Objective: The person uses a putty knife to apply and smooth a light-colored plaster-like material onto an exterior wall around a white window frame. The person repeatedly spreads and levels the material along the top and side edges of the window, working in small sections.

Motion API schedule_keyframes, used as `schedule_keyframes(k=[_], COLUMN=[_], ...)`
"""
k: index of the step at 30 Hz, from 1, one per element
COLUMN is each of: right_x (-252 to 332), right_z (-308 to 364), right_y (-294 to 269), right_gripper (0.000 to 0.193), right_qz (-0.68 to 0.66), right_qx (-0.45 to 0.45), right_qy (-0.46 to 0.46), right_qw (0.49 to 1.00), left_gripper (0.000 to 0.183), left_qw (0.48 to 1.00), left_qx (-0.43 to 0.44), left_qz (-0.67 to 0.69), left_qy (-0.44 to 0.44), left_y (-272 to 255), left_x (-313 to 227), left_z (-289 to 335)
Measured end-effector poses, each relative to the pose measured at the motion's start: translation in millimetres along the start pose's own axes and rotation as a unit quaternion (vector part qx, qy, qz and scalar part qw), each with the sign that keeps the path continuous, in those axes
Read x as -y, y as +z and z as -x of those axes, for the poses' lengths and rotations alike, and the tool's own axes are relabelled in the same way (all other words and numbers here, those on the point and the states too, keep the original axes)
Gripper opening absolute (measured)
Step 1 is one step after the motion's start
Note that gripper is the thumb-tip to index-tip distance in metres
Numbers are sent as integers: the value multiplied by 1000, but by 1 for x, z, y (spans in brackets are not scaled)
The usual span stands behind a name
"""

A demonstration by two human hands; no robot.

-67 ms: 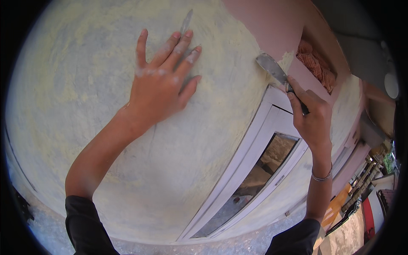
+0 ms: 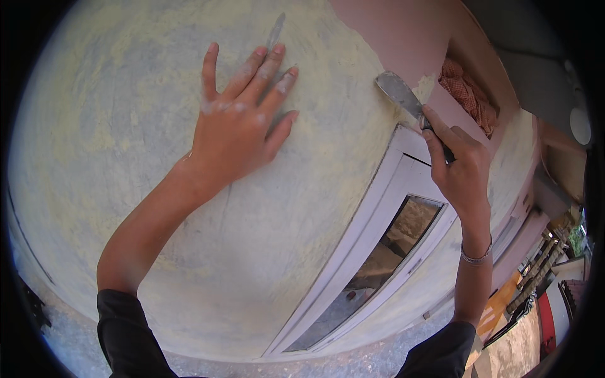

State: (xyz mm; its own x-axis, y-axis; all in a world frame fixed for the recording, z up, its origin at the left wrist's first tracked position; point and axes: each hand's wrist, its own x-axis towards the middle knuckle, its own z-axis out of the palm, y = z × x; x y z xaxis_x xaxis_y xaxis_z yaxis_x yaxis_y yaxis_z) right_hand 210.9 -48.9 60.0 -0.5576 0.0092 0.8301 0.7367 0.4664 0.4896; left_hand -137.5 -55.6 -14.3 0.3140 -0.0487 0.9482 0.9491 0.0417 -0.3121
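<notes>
My left hand (image 2: 233,129) is against the wall (image 2: 239,264), whose surface is patchy with pale yellow and grey. Its fingers are spread, with white smears on the knuckles. Just beyond the fingertips is a narrow, pointed grey shape (image 2: 276,30); whether it is a mark or a blade, I cannot tell. My right hand (image 2: 463,160) is closed around the dark handle of a putty knife (image 2: 398,91). The knife's grey-smeared metal blade points up and left, close to the wall just above the corner of a white window frame (image 2: 359,252).
Pink paint (image 2: 391,31) covers the wall at the upper right. A recess there holds a red checked cloth (image 2: 467,94). Glass (image 2: 378,264) fills the narrow frame. A speckled floor (image 2: 195,365) runs along the bottom, and clutter (image 2: 535,290) stands at the far right.
My right hand and the putty knife have shifted slightly up and to the left. My left hand stays where it was.
</notes>
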Motion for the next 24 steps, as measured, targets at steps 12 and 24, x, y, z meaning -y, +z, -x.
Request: schedule_keyframes(k=[12,24], right_x=[-5,0], right_z=[-4,1], right_y=[7,2], right_gripper=[36,37], right_qz=[47,72], right_qx=[-55,16], right_qy=[-21,25], right_qw=[997,997], left_gripper=[49,50], left_qw=[1000,1000], left_qx=[23,19], left_qz=[-15,2], left_qy=[12,3], left_y=[-6,-6], left_x=[4,6], left_z=[0,3])
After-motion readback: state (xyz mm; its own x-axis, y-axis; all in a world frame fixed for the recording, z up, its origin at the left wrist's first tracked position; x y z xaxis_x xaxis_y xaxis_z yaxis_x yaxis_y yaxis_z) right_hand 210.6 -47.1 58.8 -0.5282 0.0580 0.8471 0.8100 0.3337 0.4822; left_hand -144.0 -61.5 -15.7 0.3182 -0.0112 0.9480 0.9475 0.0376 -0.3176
